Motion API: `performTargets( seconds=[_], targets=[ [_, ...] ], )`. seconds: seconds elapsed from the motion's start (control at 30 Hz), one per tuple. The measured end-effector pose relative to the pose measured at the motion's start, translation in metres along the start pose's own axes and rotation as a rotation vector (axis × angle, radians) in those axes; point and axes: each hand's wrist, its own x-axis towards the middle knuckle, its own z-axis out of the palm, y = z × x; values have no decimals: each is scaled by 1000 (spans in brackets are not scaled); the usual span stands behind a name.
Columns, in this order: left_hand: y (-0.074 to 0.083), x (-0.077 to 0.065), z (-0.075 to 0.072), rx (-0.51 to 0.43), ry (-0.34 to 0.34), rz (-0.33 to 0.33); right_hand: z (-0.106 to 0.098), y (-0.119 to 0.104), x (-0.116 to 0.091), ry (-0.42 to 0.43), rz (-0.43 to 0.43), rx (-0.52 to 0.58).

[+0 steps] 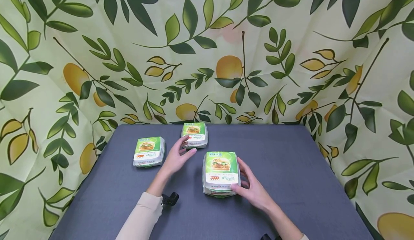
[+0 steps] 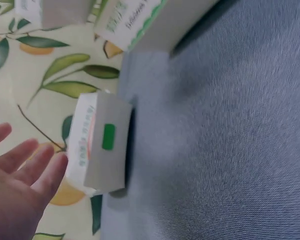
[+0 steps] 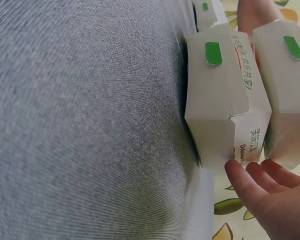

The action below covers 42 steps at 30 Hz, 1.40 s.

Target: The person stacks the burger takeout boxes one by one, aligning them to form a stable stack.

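Two burger boxes make a stack, the upper box (image 1: 221, 164) resting on the lower box (image 3: 215, 95). At the stack's right side is my right hand (image 1: 253, 189), its thumb by the front corner and a finger along the side. The right wrist view has its extended fingertips right at the two boxes' edges. My left hand (image 1: 176, 157) is spread beside a third burger box (image 1: 198, 129) at the back; its fingertips overlap that box's left part in the head view. In the left wrist view, nothing lies in its palm.
A fourth burger box (image 1: 148, 151) lies on the dark table (image 1: 275, 150), left of my left hand. Behind the table hangs a leaf-and-fruit cloth (image 1: 200, 60). A black wrist strap device (image 1: 170, 199) sits on the left wrist.
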Motion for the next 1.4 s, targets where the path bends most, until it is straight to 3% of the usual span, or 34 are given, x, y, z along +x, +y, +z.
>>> performTargets(
  seconds=[0.27, 0.5, 0.77, 1.07, 1.4],
  targets=[
    [-8, 21, -1, 149, 88, -72, -1, -1, -1, -1, -14, 0],
    [-12, 35, -2, 236, 91, -95, 0, -2, -2, 0, -29, -8],
    [-25, 48, -3, 222, 43, -167, 2, -4, -3, 6, -6, -29],
    [-38, 57, 2, 177, 19, -186, 1, -7, -2, 14, -26, -43],
    [-44, 61, 5, 194, 22, -198, 3, -8, -3, 18, -6, -29]
  ],
)
